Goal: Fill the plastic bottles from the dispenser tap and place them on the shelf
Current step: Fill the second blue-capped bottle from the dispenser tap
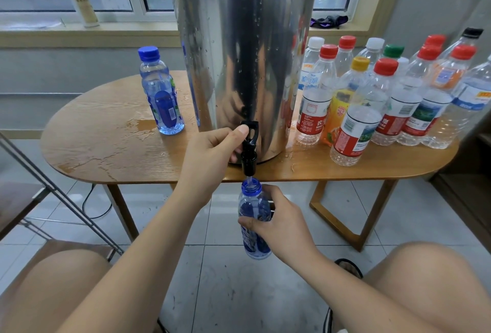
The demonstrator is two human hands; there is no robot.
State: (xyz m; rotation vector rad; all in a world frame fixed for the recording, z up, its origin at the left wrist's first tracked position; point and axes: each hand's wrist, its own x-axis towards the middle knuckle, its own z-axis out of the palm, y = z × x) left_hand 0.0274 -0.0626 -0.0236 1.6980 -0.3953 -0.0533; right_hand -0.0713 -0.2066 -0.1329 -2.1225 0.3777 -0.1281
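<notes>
A tall steel dispenser [244, 53] stands on the wooden table [111, 152], its black tap [249, 146] hanging over the front edge. My left hand [212, 154] grips the tap lever, thumb on top. My right hand [276, 223] holds an uncapped blue plastic bottle [253, 207] upright right under the spout, and a thin stream of water runs into its neck. A capped blue bottle [162, 93] stands on the table to the left of the dispenser.
Several capped clear bottles [385, 98] with red, white, yellow and green lids crowd the table's right side. Water is spilled across the table's left half [138, 125]. A metal frame [61, 194] slants at lower left. My knees fill the bottom corners.
</notes>
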